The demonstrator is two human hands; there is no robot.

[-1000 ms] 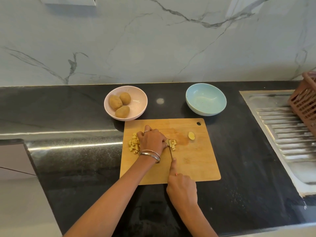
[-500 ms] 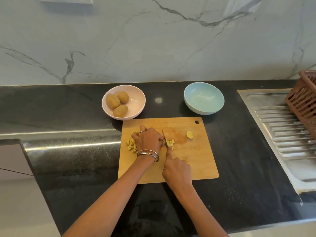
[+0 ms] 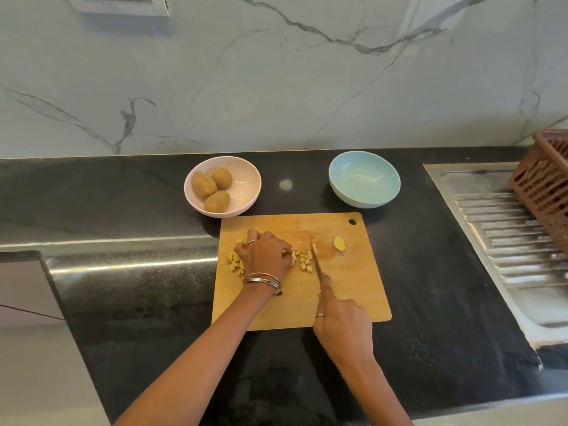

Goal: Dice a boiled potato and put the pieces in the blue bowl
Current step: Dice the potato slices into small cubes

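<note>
On the wooden cutting board (image 3: 353,290) lie several yellow potato dice (image 3: 235,262) to the left of my left hand (image 3: 266,253), and more potato dice (image 3: 305,260) to its right. My left hand is curled over the potato pieces under it and holds them down. My right hand (image 3: 341,325) grips the knife (image 3: 316,262) by its handle, index finger along the spine, blade just right of the dice. A potato end piece (image 3: 339,243) lies apart on the board. The blue bowl (image 3: 364,179) stands behind the board with nothing in it.
A pink bowl (image 3: 242,192) with three whole potatoes (image 3: 212,187) stands behind the board's left corner. A steel sink drainboard (image 3: 504,238) lies to the right, with a brown plastic basket (image 3: 547,179) on it. The black counter drops off at the front.
The knife and my right hand have drawn back toward me and slightly right after a cut. More dice lie right of my left hand, which stayed in place.
</note>
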